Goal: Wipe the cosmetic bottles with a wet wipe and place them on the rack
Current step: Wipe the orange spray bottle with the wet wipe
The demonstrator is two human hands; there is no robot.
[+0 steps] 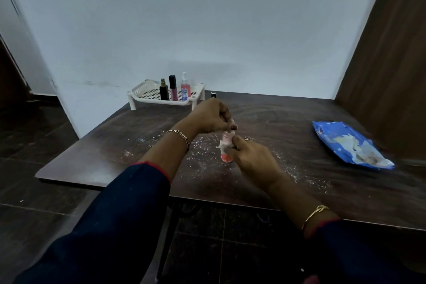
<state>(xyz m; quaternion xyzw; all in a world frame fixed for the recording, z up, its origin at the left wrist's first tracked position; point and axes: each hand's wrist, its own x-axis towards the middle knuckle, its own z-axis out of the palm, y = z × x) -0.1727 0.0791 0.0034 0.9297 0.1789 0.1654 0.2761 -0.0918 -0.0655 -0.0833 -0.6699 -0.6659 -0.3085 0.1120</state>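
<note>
A small bottle [225,157] with pink-orange liquid stands upright at the middle of the dark table [92,163]. My left hand [211,116] pinches its top from above. My right hand [250,157] is closed around its body with a white wet wipe [221,144] pressed against it. The white plastic rack [140,90] stands at the table's far edge by the wall and holds a black bottle [164,90], a dark-capped lip gloss tube [173,88] and a pink spray bottle [185,87], all upright.
A blue wet wipe pack [345,143] lies open at the right side of the table. A small black-capped bottle [213,94] stands just right of the rack, partly behind my left hand. White crumbs are scattered on the tabletop. A brown panel [391,64] rises on the right.
</note>
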